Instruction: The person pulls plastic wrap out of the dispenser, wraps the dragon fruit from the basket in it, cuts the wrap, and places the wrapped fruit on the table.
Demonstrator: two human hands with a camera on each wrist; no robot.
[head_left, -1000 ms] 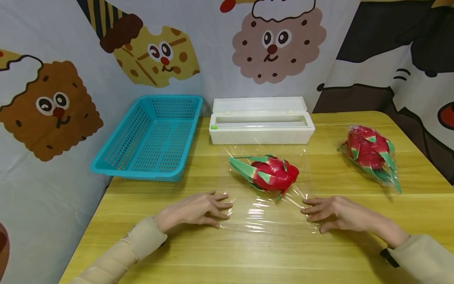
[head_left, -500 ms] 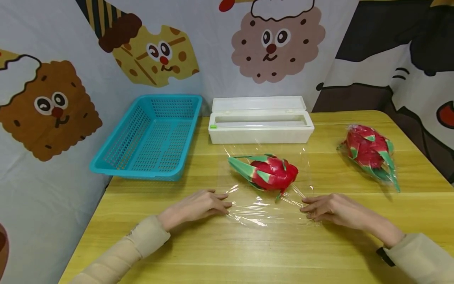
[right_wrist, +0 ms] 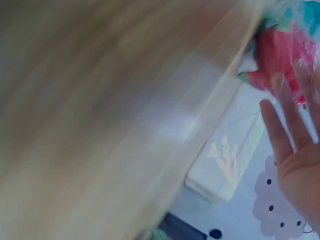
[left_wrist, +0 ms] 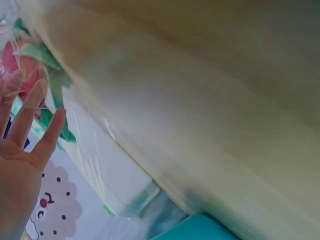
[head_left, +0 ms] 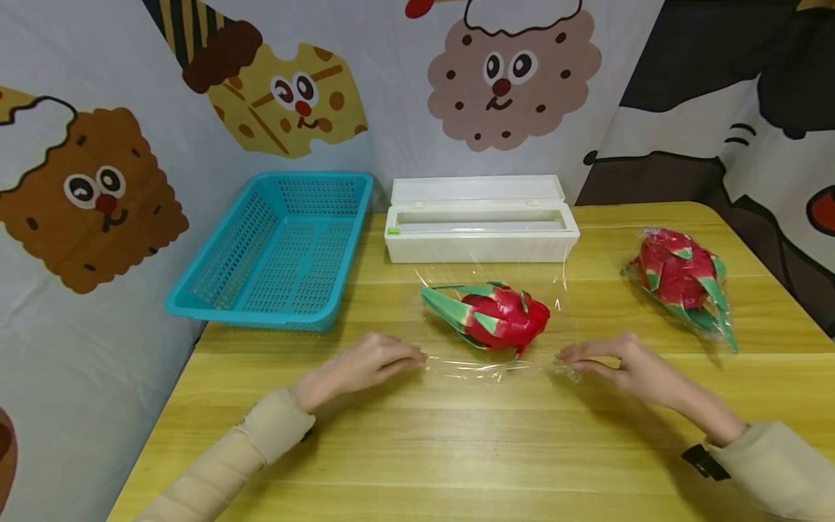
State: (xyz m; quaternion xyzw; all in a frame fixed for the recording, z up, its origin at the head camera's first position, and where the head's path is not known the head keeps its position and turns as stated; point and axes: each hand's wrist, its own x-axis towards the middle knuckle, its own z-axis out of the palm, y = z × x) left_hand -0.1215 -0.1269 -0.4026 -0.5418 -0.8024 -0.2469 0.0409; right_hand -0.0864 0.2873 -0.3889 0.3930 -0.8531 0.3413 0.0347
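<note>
A red dragon fruit [head_left: 505, 319] with green scales lies on a sheet of clear cling film [head_left: 479, 368] in mid-table. My left hand [head_left: 365, 367] pinches the film's near left corner, and my right hand [head_left: 629, 367] pinches the near right corner. Between them the near edge of the film is lifted and folded toward the fruit. The left wrist view catches the left hand [left_wrist: 25, 150] with its fingertips against the film, the fruit [left_wrist: 32, 70] behind. Likewise, the right hand [right_wrist: 300, 155] overlaps the fruit [right_wrist: 280, 55] in the right wrist view.
Behind the fruit stands a white cling film dispenser [head_left: 483, 249] with its lid up. A blue perforated basket [head_left: 322, 319] sits at the back left. Another dragon fruit [head_left: 681, 275], wrapped in film, lies to the right. A cartoon-printed cloth [head_left: 398, 109] hangs behind the table.
Both hands have gone from spread fingers at the film's near corners to pinching them. They have lifted that edge and moved it away from me, toward the dragon fruit, which stays in place.
</note>
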